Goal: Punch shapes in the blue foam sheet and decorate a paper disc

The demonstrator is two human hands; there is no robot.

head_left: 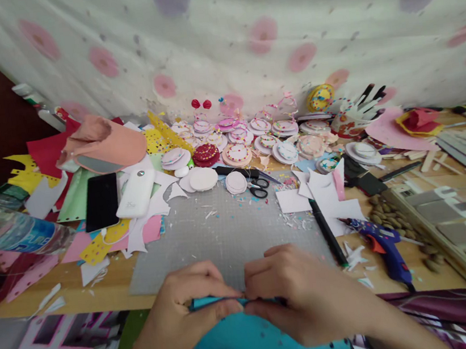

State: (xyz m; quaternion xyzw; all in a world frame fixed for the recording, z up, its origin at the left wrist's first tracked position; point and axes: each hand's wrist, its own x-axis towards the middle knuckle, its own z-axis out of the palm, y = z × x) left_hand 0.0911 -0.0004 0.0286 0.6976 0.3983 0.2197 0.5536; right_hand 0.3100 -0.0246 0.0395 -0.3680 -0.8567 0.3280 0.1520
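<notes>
A blue sheet with dark dots hangs at the near edge of the table, its upper edge folded or rolled over. My left hand pinches that edge between thumb and fingers. Close beside it, my right hand grips the same edge, fingers curled over it and slightly blurred. Whether the sheet is paper or foam I cannot tell. Just beyond both hands lies a grey cutting mat strewn with small scraps.
Scissors, a black marker-like pen and a purple glue gun lie beyond and to the right. Several decorated discs line the back. A phone, white power bank, cap and bottle stand left.
</notes>
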